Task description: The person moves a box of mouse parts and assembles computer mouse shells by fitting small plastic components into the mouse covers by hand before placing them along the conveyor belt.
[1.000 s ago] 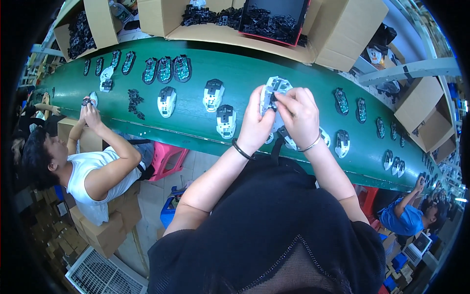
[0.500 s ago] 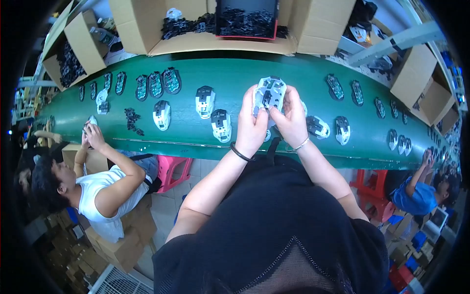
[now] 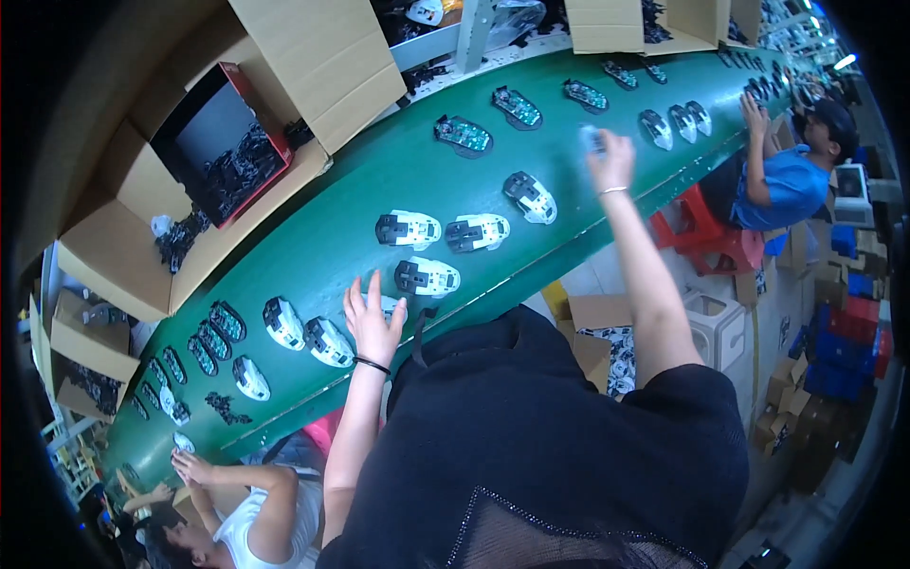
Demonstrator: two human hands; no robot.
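My right hand (image 3: pixel 612 166) is stretched out to the right over the green bench, its fingers closed on a pale mouse shell (image 3: pixel 591 138) that is smeared by motion. Closer to my body, my left hand (image 3: pixel 373 324) is open, fingers apart, above the bench. A white mouse shell (image 3: pixel 388 304) lies partly hidden beside its thumb; whether they touch I cannot tell. Just beyond it rests a white mouse shell with a black end (image 3: pixel 427 277). Two similar shells lie farther back, and a white-and-black mouse shell (image 3: pixel 531 197) sits to their right.
The green bench (image 3: pixel 332 209) carries mouse bases with green circuit boards (image 3: pixel 463 136) along its far side. A cardboard box (image 3: pixel 133 199) holds a black tray (image 3: pixel 223 142) of small black parts. Co-workers sit on both sides, including a person in blue (image 3: pixel 782 185).
My view has swung to the right. My hands have parted: the right reaches out rightward with a mouse shell, while the left has let go and hovers open over the bench.
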